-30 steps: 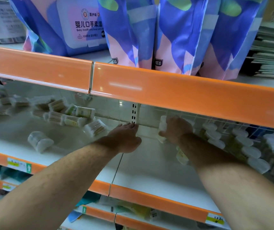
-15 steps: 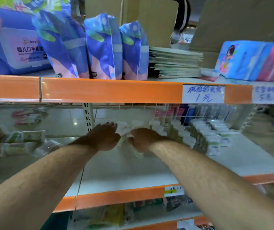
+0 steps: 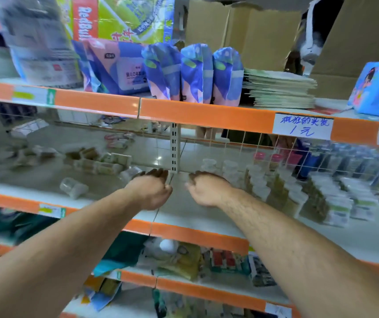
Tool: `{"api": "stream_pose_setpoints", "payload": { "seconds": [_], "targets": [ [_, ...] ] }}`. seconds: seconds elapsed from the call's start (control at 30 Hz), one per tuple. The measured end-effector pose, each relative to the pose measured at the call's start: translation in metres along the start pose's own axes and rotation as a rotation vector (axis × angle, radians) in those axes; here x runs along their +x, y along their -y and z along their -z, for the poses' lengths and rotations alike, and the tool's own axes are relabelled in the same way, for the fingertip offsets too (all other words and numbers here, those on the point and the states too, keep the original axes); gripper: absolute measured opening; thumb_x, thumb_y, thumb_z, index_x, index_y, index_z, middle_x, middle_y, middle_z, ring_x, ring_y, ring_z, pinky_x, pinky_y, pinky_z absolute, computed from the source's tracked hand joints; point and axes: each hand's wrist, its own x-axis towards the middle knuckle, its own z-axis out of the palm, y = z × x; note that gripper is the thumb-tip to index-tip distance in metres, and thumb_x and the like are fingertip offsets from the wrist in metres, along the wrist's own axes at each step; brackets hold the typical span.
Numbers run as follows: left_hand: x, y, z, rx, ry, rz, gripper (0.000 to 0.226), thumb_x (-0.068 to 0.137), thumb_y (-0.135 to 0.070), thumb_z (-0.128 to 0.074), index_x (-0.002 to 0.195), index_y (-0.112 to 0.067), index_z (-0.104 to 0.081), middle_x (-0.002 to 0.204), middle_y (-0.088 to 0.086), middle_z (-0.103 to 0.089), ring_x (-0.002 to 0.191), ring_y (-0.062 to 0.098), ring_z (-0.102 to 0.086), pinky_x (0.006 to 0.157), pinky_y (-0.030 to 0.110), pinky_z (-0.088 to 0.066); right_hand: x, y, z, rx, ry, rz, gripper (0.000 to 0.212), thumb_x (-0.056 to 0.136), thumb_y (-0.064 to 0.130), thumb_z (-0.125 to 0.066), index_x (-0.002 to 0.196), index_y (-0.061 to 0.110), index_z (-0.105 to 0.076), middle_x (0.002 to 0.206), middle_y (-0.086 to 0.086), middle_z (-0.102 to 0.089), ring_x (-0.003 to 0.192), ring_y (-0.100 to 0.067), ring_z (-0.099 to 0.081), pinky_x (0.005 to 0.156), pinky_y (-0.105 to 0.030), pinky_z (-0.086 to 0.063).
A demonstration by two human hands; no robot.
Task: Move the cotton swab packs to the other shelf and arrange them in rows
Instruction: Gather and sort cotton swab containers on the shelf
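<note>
Loose cotton swab packs (image 3: 102, 163) lie scattered on the left section of the middle shelf (image 3: 206, 216), and one round clear pack (image 3: 73, 188) lies on its side nearer the front. On the right section, cotton swab packs (image 3: 262, 182) stand in rows along the wire back grid. My left hand (image 3: 150, 190) and my right hand (image 3: 206, 189) reach in side by side at the upright post (image 3: 174, 150) between the two sections. Both show their backs with fingers loosely bent forward. I see nothing held in either. The picture is blurred.
Blue and pink wipe bags (image 3: 190, 72) and a stack of flat packs (image 3: 278, 88) stand on the shelf above, behind an orange rail with a handwritten price tag (image 3: 303, 126). More bagged packs (image 3: 337, 203) fill the right end. Mixed goods (image 3: 179, 258) lie below.
The view has pulled back and risen. My right hand no longer grips the white pack it held a second ago. Both hands now sit close together at the post.
</note>
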Motion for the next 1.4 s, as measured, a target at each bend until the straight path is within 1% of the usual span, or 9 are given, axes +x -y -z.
{"api": "stream_pose_setpoints", "payload": {
  "seconds": [0.17,0.33,0.53,0.7,0.8,0.9,1.03,1.17,1.4],
  "targets": [
    [-0.057,0.05,-0.007,0.033,0.015,0.098,0.072,0.093,-0.043,-0.014,0.153,-0.004,-0.018,0.16,0.014,-0.025,0.145,0.027,-0.027,0.115,0.042,-0.025,0.008,0.063,-0.013,-0.007,0.02,0.125,0.05,0.102,0.047,-0.027,0.126,0.014,-0.055,0.136,-0.013,-0.055,0.125,-0.032,-0.05,0.099,-0.04,-0.043],
    [-0.111,0.114,-0.007,0.003,-0.009,0.268,0.077,0.09,-0.045,-0.012,0.155,-0.007,-0.016,0.163,0.009,-0.017,0.15,0.022,-0.016,0.121,0.041,-0.016,0.019,0.143,-0.026,-0.043,0.022,0.307,0.05,0.103,0.046,-0.026,0.135,0.015,-0.049,0.143,-0.011,-0.048,0.131,-0.03,-0.043,0.103,-0.043,-0.039],
    [-0.181,0.202,-0.007,0.019,-0.021,0.411,0.078,0.088,-0.046,-0.01,0.154,-0.005,-0.018,0.162,0.01,-0.02,0.149,0.022,-0.019,0.118,0.041,-0.02,0.042,0.258,-0.043,-0.062,0.017,0.501,0.044,0.102,0.043,-0.029,0.121,0.013,-0.055,0.127,-0.013,-0.054,0.122,-0.031,-0.05,0.094,-0.039,-0.041],
    [-0.233,0.292,-0.01,-0.032,-0.016,0.529,0.061,0.102,-0.036,-0.023,0.154,-0.005,-0.02,0.161,0.012,-0.023,0.148,0.023,-0.02,0.119,0.039,-0.02,0.068,0.366,-0.062,-0.06,0.026,0.58,0.039,0.101,0.044,-0.031,0.11,0.015,-0.056,0.119,-0.011,-0.059,0.112,-0.032,-0.055,0.078,-0.037,-0.04],
    [-0.256,0.351,-0.014,-0.073,0.014,0.586,0.062,0.102,-0.035,-0.024,0.155,-0.004,-0.016,0.162,0.012,-0.018,0.149,0.024,-0.017,0.12,0.041,-0.016,0.086,0.423,-0.072,-0.039,0.025,0.624,0.04,0.102,0.045,-0.03,0.115,0.016,-0.054,0.12,-0.009,-0.057,0.113,-0.029,-0.054,0.076,-0.034,-0.035],
    [-0.272,0.399,-0.013,-0.104,-0.004,0.614,0.054,0.101,-0.035,-0.025,0.142,-0.001,-0.032,0.15,0.015,-0.035,0.138,0.027,-0.032,0.114,0.04,-0.023,0.104,0.468,-0.078,-0.022,0.051,0.633,0.04,0.103,0.045,-0.029,0.115,0.015,-0.053,0.117,-0.008,-0.057,0.11,-0.03,-0.054,0.077,-0.035,-0.038],
    [-0.277,0.451,-0.008,-0.113,-0.011,0.624,0.055,0.097,-0.036,-0.024,0.139,-0.002,-0.034,0.147,0.017,-0.039,0.136,0.03,-0.034,0.114,0.042,-0.027,0.131,0.513,-0.081,-0.058,0.076,0.649,0.041,0.104,0.043,-0.028,0.116,0.013,-0.052,0.12,-0.009,-0.056,0.113,-0.03,-0.053,0.082,-0.036,-0.039],
    [-0.265,0.486,-0.007,-0.116,-0.003,0.612,0.062,0.1,-0.035,-0.024,0.154,-0.003,-0.018,0.161,0.012,-0.022,0.148,0.023,-0.019,0.12,0.042,-0.016,0.166,0.54,-0.083,-0.049,0.076,0.661,0.041,0.103,0.043,-0.03,0.121,0.014,-0.053,0.12,-0.01,-0.057,0.113,-0.03,-0.053,0.081,-0.034,-0.036],
    [-0.206,0.536,-0.013,-0.1,0.032,0.592,0.064,0.102,-0.037,-0.022,0.158,-0.008,-0.008,0.165,0.008,-0.008,0.152,0.019,-0.007,0.123,0.039,-0.007,0.248,0.55,-0.096,-0.064,0.09,0.642,0.039,0.102,0.043,-0.03,0.111,0.014,-0.055,0.117,-0.01,-0.058,0.114,-0.031,-0.053,0.086,-0.038,-0.043]
  ]
}}
